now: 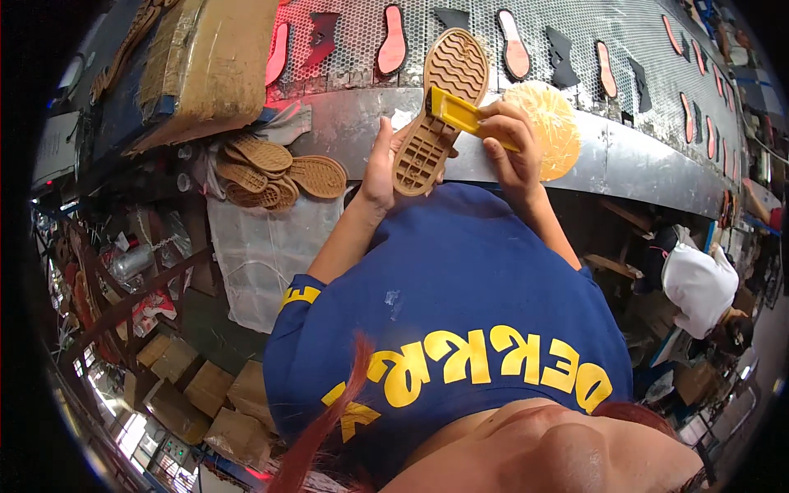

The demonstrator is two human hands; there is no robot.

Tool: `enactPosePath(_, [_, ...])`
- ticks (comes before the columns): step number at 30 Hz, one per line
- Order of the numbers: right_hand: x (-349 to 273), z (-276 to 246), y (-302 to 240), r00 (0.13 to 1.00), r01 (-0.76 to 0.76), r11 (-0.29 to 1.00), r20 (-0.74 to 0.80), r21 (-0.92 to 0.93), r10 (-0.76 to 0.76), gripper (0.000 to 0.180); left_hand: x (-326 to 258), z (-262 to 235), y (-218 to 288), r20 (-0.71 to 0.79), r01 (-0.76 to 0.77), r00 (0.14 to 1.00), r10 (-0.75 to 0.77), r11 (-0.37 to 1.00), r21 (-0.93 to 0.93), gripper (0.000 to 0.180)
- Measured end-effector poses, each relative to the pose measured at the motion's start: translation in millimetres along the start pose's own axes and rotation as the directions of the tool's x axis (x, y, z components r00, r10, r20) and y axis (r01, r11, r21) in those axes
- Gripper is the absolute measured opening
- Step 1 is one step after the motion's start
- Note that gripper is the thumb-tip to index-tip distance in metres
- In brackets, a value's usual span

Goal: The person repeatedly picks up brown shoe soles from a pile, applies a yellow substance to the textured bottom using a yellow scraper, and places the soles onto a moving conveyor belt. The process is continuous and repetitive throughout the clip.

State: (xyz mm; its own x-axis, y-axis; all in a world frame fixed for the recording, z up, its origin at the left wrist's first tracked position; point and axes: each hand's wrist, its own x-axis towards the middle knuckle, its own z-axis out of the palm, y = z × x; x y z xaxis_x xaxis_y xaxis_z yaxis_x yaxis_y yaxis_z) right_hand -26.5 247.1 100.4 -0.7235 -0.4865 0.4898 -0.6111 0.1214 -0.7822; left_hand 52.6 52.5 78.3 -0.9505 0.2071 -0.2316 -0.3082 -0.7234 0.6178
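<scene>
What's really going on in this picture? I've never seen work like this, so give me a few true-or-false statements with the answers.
1. The left hand holds a brown sole. True.
2. The right hand's fingers hold nothing. False: they hold a yellow tool.
3. More soles lie heaped to the left of the hands. True.
4. The round orange item is left of the brown sole. False: it is on the right.
5. Pink sole-shaped pieces lie on the mesh surface. True.
6. The shirt is white. False: it is blue.
</scene>
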Motion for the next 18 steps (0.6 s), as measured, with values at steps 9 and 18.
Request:
enactPosePath(9, [-20, 12, -14, 0.997, 0.054, 0.997, 0.053, -0.053, -0.051, 0.022, 10, -3, -15, -0.17, 0.063, 0.981, -0.09, 0.985, -0.16, 0.059])
enactPosePath(18, [-22, 4, -30, 0.991, -0.001, 0.997, 0.135, 0.077, -0.01, 0.022, 18, 4, -15, -0.138, 0.029, 0.989, -0.055, 0.983, -0.18, 0.06])
